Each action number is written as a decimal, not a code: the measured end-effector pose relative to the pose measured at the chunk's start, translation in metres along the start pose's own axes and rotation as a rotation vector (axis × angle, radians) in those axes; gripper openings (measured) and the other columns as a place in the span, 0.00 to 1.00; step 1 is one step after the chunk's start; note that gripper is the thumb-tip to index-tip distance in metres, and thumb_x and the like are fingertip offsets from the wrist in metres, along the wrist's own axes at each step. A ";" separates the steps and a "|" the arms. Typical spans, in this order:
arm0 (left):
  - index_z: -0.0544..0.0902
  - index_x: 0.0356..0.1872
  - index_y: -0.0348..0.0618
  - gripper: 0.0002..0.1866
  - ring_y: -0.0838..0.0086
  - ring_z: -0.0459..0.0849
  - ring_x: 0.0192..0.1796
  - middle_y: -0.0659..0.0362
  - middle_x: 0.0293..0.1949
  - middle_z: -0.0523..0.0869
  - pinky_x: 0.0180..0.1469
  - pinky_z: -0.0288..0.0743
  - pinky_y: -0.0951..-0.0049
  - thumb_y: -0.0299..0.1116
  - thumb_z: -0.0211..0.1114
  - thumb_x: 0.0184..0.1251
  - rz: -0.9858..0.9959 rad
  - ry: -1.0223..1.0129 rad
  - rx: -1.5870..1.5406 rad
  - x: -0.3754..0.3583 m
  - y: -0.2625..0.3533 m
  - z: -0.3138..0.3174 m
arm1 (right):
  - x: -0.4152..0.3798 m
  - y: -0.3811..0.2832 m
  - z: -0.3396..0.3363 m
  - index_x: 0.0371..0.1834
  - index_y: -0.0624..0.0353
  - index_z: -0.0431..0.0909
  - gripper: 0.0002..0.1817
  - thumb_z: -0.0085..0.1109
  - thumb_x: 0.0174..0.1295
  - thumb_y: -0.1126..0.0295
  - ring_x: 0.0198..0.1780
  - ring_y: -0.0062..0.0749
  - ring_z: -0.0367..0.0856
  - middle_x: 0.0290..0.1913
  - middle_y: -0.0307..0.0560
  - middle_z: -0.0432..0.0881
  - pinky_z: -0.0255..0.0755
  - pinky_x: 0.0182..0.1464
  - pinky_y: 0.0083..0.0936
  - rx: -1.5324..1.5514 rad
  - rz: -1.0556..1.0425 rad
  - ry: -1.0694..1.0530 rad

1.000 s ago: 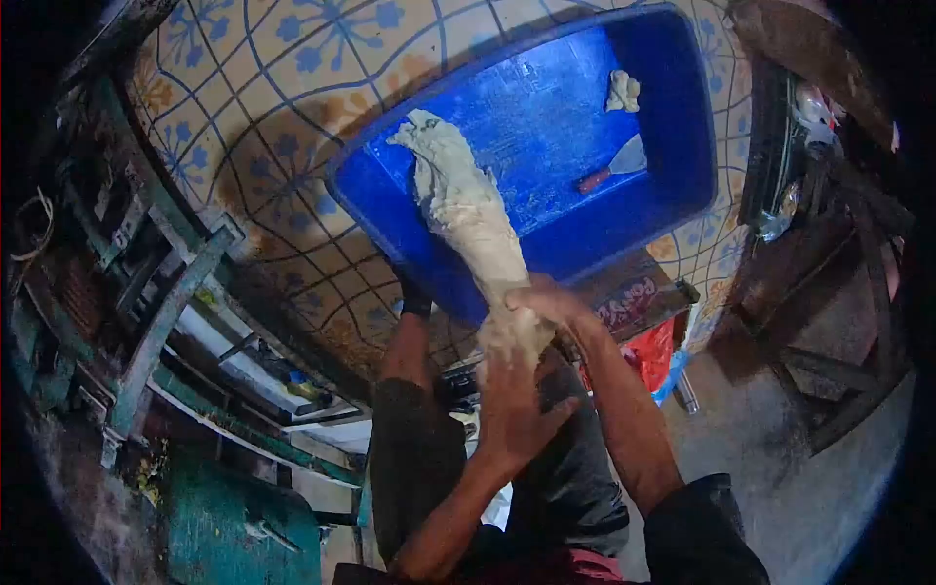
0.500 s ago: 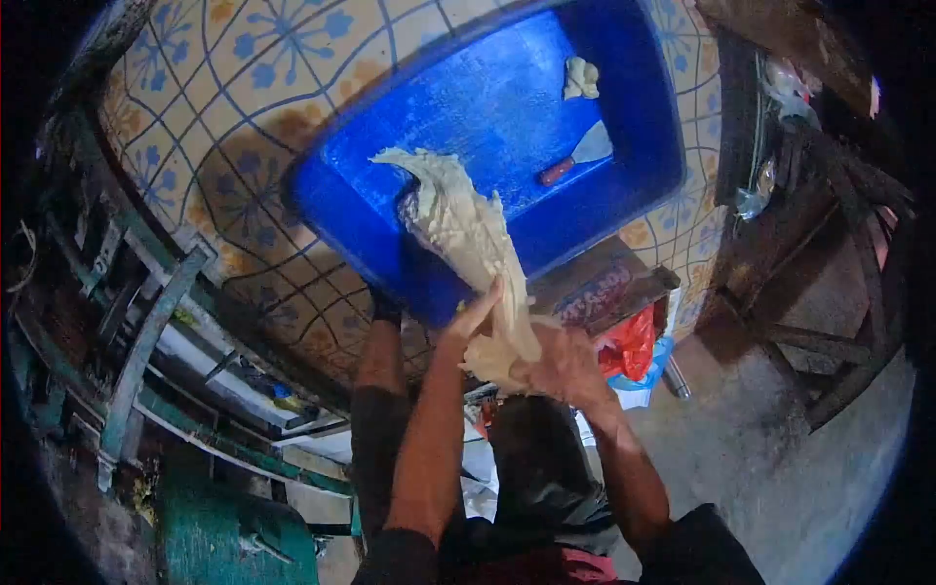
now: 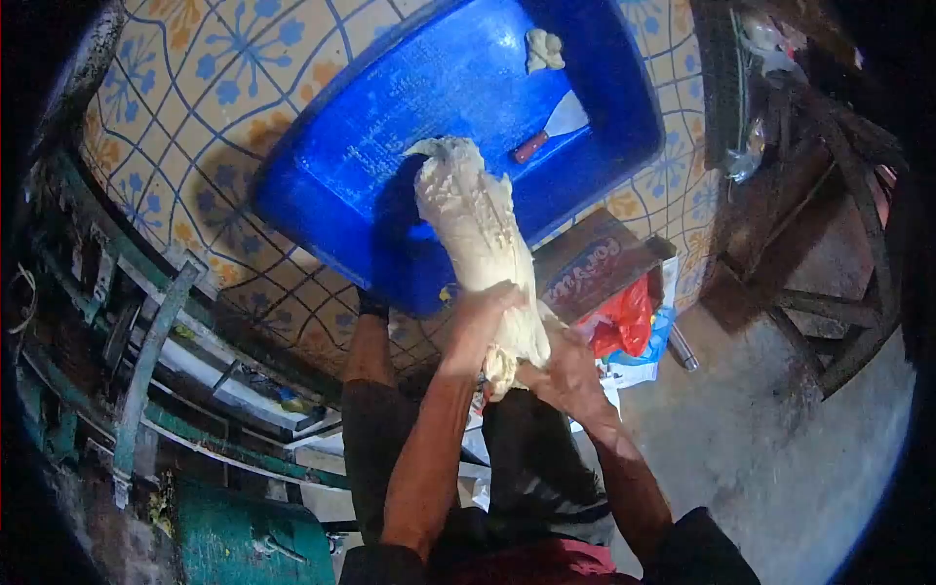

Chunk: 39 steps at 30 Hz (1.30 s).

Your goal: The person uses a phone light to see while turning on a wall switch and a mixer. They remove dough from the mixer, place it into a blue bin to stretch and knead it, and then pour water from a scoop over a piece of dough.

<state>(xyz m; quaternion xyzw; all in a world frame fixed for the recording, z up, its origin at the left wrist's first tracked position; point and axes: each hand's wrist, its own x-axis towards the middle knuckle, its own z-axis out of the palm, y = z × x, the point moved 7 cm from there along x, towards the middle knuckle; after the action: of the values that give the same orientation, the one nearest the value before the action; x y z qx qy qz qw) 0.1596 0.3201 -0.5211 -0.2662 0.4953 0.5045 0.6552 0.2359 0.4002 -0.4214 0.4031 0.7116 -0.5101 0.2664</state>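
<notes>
A long, ragged mass of pale dough (image 3: pixel 473 219) stretches from my hands out over the near part of a blue plastic tub (image 3: pixel 341 239). My left hand (image 3: pixel 485 322) is wrapped around the dough's lower part from the left. On the right, my right hand (image 3: pixel 565 370) grips the near end, its fingers partly hidden by the dough. Inside the tub lie a scraper (image 3: pixel 556 125) with a red handle and a wide pale blade, and a small dough lump (image 3: pixel 544 50) near the far right corner.
Patterned floor (image 3: pixel 244 58) surrounds the tub. To the right of my hands stands a wooden box (image 3: pixel 600 263), with a red plastic bag (image 3: pixel 624 322) beside it. A green metal frame (image 3: pixel 146 370) runs along the left, and a dark wooden stand (image 3: pixel 829 302) is at the right.
The dough's far end has drawn in and swung to the right, so the mass looks more compact. My left fingers have closed further around it. The whole view has shifted slightly.
</notes>
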 end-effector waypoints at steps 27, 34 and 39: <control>0.59 0.66 0.25 0.64 0.63 0.72 0.62 0.43 0.61 0.72 0.59 0.71 0.66 0.53 0.85 0.27 -0.153 0.162 0.436 0.025 -0.007 -0.054 | 0.001 -0.078 0.021 0.37 0.57 0.81 0.22 0.67 0.47 0.51 0.34 0.47 0.82 0.26 0.52 0.82 0.75 0.40 0.39 -0.516 0.001 -0.097; 0.83 0.34 0.39 0.14 0.73 0.80 0.29 0.59 0.28 0.82 0.32 0.74 0.69 0.33 0.71 0.45 -0.237 0.059 0.055 0.018 -0.034 -0.054 | -0.015 -0.088 0.020 0.43 0.55 0.80 0.26 0.68 0.47 0.48 0.35 0.42 0.82 0.28 0.48 0.83 0.71 0.49 0.37 -0.724 -0.233 0.175; 0.80 0.23 0.40 0.05 0.76 0.77 0.23 0.63 0.21 0.78 0.26 0.69 0.73 0.30 0.64 0.52 -0.103 0.244 -0.058 -0.012 -0.036 -0.059 | -0.023 -0.052 0.018 0.46 0.61 0.78 0.27 0.67 0.50 0.50 0.40 0.52 0.81 0.34 0.56 0.83 0.73 0.48 0.44 -0.434 0.019 -0.054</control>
<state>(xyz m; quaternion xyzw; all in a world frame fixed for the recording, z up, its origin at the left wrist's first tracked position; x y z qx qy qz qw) 0.1707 0.2524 -0.5374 -0.3695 0.5423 0.4480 0.6071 0.2035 0.3688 -0.3828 0.3290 0.7935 -0.3532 0.3708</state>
